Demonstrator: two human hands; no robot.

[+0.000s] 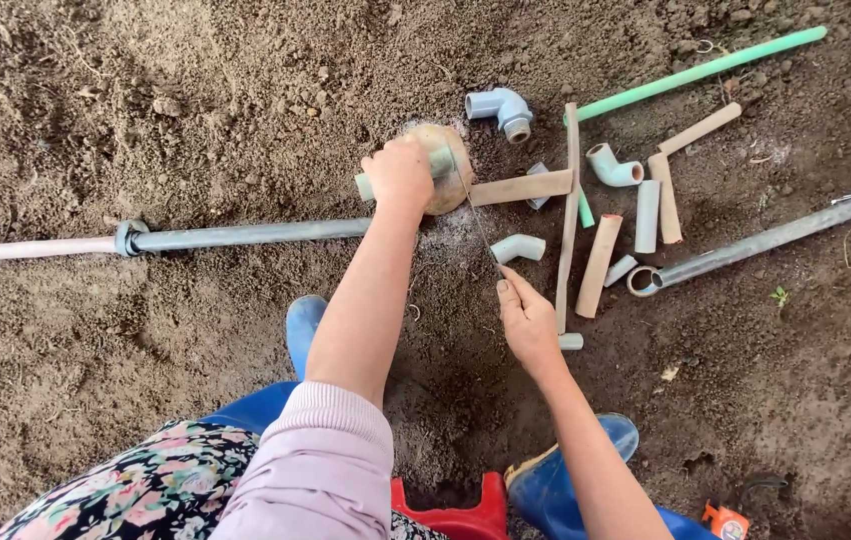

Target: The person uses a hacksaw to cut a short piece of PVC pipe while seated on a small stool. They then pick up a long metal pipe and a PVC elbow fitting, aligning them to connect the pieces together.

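Green pipe (pixel 695 72), blue boots (pixel 565 485), floral skirt (pixel 135 490)

The left hand (pixel 400 175) hides part of the short pipe (pixel 442 161) it grips. The long grey pipe (pixel 245 236) vanishes behind that wrist, and another grey pipe (pixel 775 234) runs off the right edge.

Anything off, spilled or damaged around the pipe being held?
Pale dust is scattered on the soil beneath the pipe that the left hand pins to a round block. The right hand holds a thin blade. Offcuts lie loose nearby.
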